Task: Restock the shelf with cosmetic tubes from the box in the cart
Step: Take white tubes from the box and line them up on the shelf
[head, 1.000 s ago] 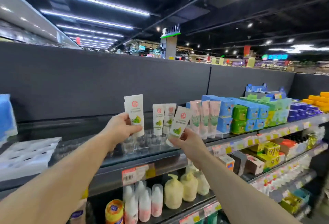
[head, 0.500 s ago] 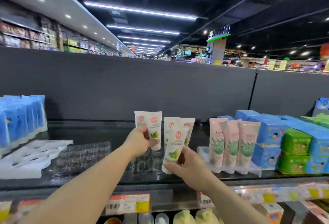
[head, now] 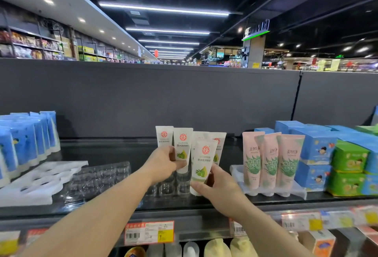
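Several white cosmetic tubes with a red logo and green fruit stand cap-down in a clear plastic holder tray on the black top shelf. My left hand grips one white tube and sets it upright into the tray beside another standing tube. My right hand holds a second white tube by its lower end, tilted slightly, just in front of two more standing tubes. The box and cart are out of view.
Pink aloe tubes stand right of the white ones, then blue boxes and green boxes. Blue tubes and a white holder tray are on the left. Price tags line the shelf edge; bottles sit below.
The view has closed in on the shelf. My left hand has lowered its tube into the tray row, and my right hand has brought its tube up close in front of the standing ones.
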`<state>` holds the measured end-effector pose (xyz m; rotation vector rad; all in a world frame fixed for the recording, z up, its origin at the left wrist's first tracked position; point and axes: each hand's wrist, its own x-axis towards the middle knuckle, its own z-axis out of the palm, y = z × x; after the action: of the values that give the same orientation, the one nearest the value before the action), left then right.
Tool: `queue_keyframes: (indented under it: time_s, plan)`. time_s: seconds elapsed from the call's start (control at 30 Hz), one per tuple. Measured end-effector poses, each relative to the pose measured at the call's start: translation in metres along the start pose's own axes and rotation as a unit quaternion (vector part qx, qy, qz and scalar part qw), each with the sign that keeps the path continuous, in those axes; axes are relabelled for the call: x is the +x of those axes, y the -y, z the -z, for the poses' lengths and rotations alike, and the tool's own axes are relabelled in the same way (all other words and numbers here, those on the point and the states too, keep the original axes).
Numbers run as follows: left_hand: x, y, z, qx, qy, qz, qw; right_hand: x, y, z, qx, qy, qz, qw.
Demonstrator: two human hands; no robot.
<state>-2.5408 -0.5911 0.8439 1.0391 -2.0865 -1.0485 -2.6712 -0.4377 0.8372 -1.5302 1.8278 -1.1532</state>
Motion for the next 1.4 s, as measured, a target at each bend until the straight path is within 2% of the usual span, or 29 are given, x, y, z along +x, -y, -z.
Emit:
queue_keyframes:
  time_s: [0.3, 0.83, 1.03, 1.13, 1.17, 1.23, 1.3, 1.4]
  plan:
    - [0.003, 0.008, -0.010, -0.009, -0.055, 0.004, 0.998, 0.001, 0.000, 0.000, -0.003, -0.001, -0.007, 1.000]
    - [0.007, 0.001, -0.005, 0.108, 0.016, -0.024, 0.994, 0.003, -0.002, -0.001, -0.015, 0.003, -0.003, 1.000]
    - [-0.002, 0.006, -0.004, 0.069, 0.023, -0.009, 0.997, 0.005, -0.002, 0.001, 0.011, -0.002, -0.013, 1.000]
    - [-0.018, -0.007, 0.007, 0.000, -0.074, -0.053, 0.996, 0.011, 0.006, 0.003, 0.001, -0.019, 0.000, 1.000]
    - [-0.026, -0.012, 0.013, -0.045, -0.081, -0.068, 0.993, 0.014, 0.009, 0.002, -0.009, -0.023, 0.008, 1.000]
    - [-0.039, -0.020, 0.023, -0.090, -0.010, -0.084, 0.992, 0.022, 0.016, -0.005, -0.010, -0.032, 0.021, 0.999]
    - [-0.047, -0.023, 0.028, -0.038, 0.063, -0.092, 0.993, 0.030, 0.024, -0.017, -0.023, -0.020, 0.031, 0.999]
    - [-0.044, -0.018, 0.035, 0.015, 0.049, -0.078, 0.996, 0.039, 0.029, -0.035, -0.068, -0.003, 0.046, 0.997]
